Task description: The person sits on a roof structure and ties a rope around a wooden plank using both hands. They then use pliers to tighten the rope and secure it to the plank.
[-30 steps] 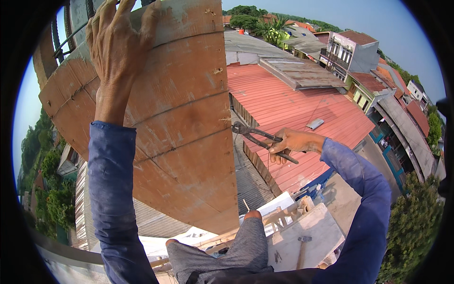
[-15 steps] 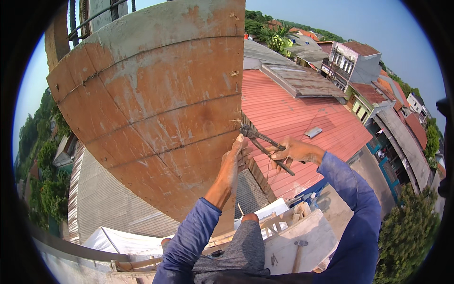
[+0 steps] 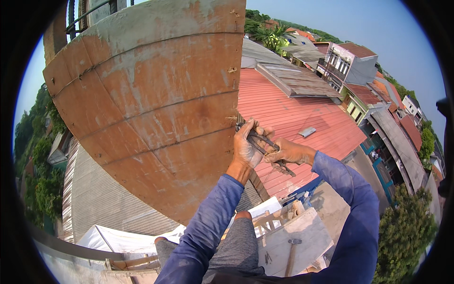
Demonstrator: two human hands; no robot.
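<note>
Dark metal pliers point(image 3: 266, 141) lie aslant in both hands, in front of a red roof point(image 3: 302, 116) and just beside the right edge of a large brown board point(image 3: 156, 104). Their long axis runs diagonally: the head points up and left, toward the board's edge, and the handles slope down and right. The right hand point(image 3: 289, 152) has its grip closed round the handles, their ends jutting out below. The left hand point(image 3: 246, 147) is cupped at the head, fingers curled and mostly covering it; whether its grip is tight on the pliers, I cannot tell.

Half a second ago, the left hand was lower, its thumb up beside the pliers' head, which showed plainly. A second ago, that hand lay on the board's upper edge. The pliers' slant is much the same throughout.

Below, a hammer point(image 3: 292, 255) rests on a pale panel point(image 3: 309, 234).
</note>
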